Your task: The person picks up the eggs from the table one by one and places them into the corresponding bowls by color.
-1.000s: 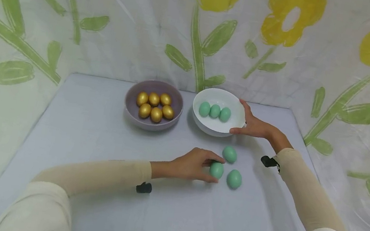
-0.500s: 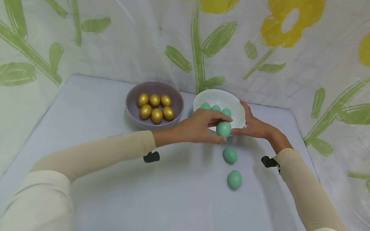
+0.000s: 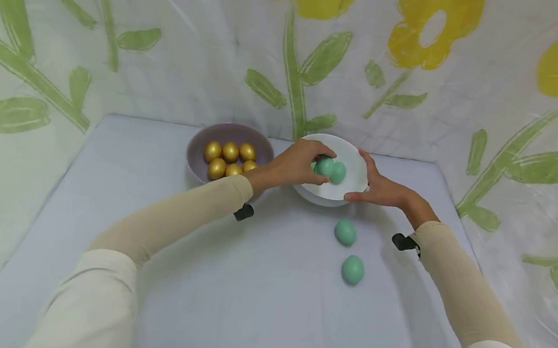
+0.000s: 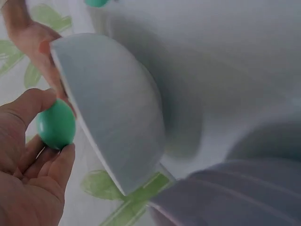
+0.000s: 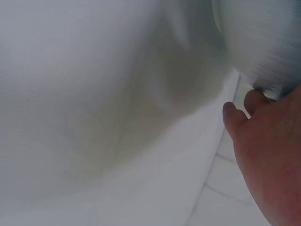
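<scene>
My left hand (image 3: 296,163) pinches a green egg (image 3: 324,165) between thumb and fingers, over the inside of the white bowl (image 3: 356,157). In the left wrist view the held egg (image 4: 57,125) appears beside the bowl's rim. Another green egg (image 3: 338,173) lies in the bowl, and a further one shows partly behind my fingers. My right hand (image 3: 383,190) grips the bowl's right side, thumb toward the front and fingers toward the back. In the right wrist view, fingertips of the right hand (image 5: 270,150) meet the bowl's outer wall (image 5: 258,42).
Two green eggs lie on the table in front of the white bowl, one nearer the bowl (image 3: 345,232) and one closer to me (image 3: 353,270). Left of it stands a mauve bowl (image 3: 194,153) with several gold eggs (image 3: 216,168), partly covered by my left forearm. A flowered curtain (image 3: 174,70) hangs behind.
My left hand has lifted a green egg from the table and carried it up and away from me, then leftward into the white bowl's opening. The right hand stays on the bowl.
</scene>
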### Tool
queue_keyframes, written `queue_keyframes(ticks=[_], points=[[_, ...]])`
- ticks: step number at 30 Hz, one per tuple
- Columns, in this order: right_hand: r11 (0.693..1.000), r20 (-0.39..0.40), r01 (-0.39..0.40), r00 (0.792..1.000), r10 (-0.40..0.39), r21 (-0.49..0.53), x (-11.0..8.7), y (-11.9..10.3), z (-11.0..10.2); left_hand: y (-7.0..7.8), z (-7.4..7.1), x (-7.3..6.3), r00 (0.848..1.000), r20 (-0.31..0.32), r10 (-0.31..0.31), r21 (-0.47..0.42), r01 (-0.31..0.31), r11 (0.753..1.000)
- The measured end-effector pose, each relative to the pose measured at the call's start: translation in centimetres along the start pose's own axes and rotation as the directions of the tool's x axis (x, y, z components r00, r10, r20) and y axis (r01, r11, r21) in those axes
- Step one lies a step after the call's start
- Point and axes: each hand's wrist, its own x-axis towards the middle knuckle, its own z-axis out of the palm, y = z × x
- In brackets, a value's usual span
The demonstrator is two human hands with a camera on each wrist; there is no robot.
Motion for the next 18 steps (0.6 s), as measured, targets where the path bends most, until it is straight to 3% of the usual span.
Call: queue_keyframes(ticks=[6, 10, 18], points=[[1.0, 0.003, 0.0, 1.0, -0.001, 0.009, -0.1, -0.4, -0.3, -1.2, 0.9, 0.9, 0.991, 0.126, -0.05, 0.126, 0.034, 0.991], [1.0, 0.002, -0.009, 1.0, 0.009, 0.008, -0.1, -0.4, -0.4, -1.6, 1.1, 1.5, 0.982, 0.172, -0.08, 0.16, 0.052, 0.986], [1.0, -0.01, 0.004, 1.0, -0.004, 0.021, -0.1, -0.1, 0.0, -1.9, 1.6, 2.7, 0.963, 0.252, -0.094, 0.244, 0.031, 0.969]])
